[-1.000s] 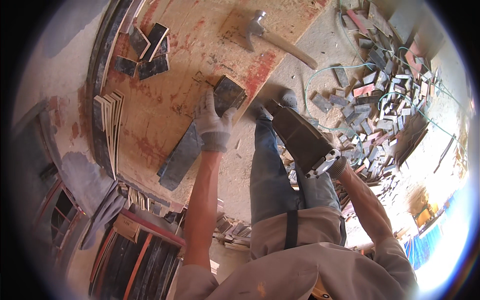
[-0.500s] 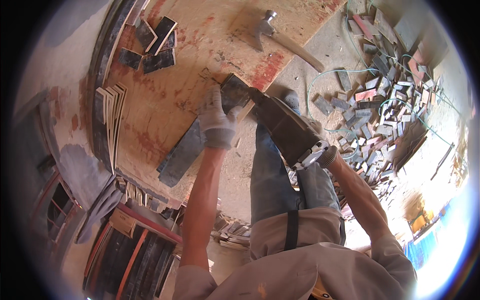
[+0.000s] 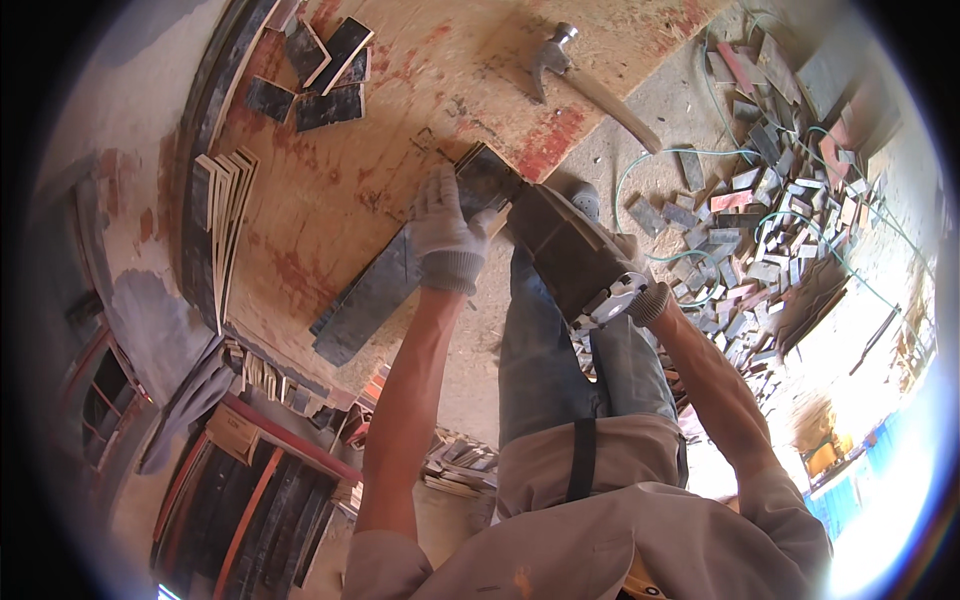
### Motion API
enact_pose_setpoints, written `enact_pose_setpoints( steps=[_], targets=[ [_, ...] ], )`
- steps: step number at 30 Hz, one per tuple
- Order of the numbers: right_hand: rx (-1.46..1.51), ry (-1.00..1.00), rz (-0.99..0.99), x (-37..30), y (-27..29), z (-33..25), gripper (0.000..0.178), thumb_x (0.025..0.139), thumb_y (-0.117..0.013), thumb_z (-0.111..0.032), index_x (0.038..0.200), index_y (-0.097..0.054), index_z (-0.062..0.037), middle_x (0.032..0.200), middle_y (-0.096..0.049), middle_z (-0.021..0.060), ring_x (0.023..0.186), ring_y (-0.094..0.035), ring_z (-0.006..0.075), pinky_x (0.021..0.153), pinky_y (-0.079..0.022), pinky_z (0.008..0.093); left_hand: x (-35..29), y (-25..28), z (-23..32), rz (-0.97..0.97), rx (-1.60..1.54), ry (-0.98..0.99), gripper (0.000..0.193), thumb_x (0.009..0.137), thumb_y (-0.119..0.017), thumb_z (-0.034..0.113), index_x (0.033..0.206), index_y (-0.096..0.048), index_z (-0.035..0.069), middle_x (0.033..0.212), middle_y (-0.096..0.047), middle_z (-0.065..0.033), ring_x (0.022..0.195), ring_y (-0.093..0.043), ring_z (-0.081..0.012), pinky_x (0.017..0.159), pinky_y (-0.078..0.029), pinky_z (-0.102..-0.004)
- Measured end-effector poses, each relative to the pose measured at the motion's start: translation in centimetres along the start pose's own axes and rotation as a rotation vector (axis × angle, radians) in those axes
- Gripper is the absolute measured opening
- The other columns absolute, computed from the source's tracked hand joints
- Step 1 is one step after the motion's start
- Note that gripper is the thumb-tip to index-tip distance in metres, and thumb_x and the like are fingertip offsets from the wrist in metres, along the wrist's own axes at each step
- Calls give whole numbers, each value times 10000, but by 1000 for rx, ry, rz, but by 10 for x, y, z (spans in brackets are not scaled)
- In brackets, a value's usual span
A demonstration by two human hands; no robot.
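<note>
My left hand [image 3: 445, 228], in a white work glove, presses down on a long dark plywood strip [image 3: 368, 296] that lies slanted across a large reddish board [image 3: 330, 170]. My right hand [image 3: 648, 298], also gloved, grips the rear of a dark handheld power saw [image 3: 568, 250]. The saw's front end sits against the strip's upper end, right beside my left hand's fingers. Its blade is hidden under the body. My leg in blue jeans stands just below the saw.
A claw hammer [image 3: 585, 80] lies at the board's top edge. Several dark cut pieces [image 3: 322, 75] sit at top left, and thin strips [image 3: 225, 200] are stacked on edge at left. A heap of offcuts [image 3: 770, 225] and a green cable [image 3: 690, 155] cover the ground at right.
The saw has moved up and left from beside my leg until its front meets the strip's end at my left hand. My left hand has stayed on the strip.
</note>
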State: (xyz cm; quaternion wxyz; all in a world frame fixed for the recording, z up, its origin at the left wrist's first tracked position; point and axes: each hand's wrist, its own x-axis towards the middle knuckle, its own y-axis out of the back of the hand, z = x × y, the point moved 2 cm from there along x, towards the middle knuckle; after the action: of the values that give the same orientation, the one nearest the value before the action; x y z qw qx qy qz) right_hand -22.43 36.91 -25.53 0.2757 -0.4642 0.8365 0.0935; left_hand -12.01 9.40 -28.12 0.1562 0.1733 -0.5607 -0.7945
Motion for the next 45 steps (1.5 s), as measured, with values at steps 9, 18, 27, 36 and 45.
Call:
enact_pose_setpoints(
  steps=[9, 18, 27, 36, 45],
  targets=[
    [-238, 299, 6, 7, -2, 21, 676, 990, -733, -340, 1517, -525, 27, 1076, -758, 150, 931, -739, 270, 811, -595, 378, 0, 3, 7, -4, 67, 33, 954, 784, -905, 356, 1546, -477, -25, 1462, -607, -296, 1291, -610, -483, 1106, -491, -548],
    [-76, 155, 41, 1, -3, 6, 675, 974, -714, -395, 1497, -550, -2, 1175, -717, 222, 966, -720, 397, 832, -596, 440, 1, 3, 7, 11, 51, 41, 948, 778, -908, 337, 1545, -488, -27, 1467, -604, -296, 1304, -602, -479, 1114, -488, -541],
    [-124, 71, -17, -5, 0, -5, 724, 929, -769, -422, 1472, -558, 7, 1201, -702, 226, 970, -720, 386, 839, -592, 444, -2, 3, 1, 129, -150, -23, 888, 741, -931, 270, 1493, -553, -11, 1383, -648, -304, 1253, -631, -482, 1092, -513, -530],
    [-65, 187, 12, -2, 1, -31, 303, 1056, -626, -225, 1301, -664, -52, 1113, -677, 40, 1000, -645, 174, 874, -559, 318, -1, 0, 0, 146, -167, 11, 861, 714, -954, 268, 1443, -596, -17, 1367, -668, -304, 1256, -648, -476, 1088, -527, -526],
    [-95, -18, -2, 0, 8, -6, 675, 946, -783, -367, 1478, -581, -4, 1021, -747, 139, 872, -700, 231, 811, -577, 383, 1, 5, 2, 169, -210, 36, 835, 706, -958, 236, 1421, -612, -18, 1340, -684, -287, 1246, -652, -468, 1087, -523, -524]
  ],
)
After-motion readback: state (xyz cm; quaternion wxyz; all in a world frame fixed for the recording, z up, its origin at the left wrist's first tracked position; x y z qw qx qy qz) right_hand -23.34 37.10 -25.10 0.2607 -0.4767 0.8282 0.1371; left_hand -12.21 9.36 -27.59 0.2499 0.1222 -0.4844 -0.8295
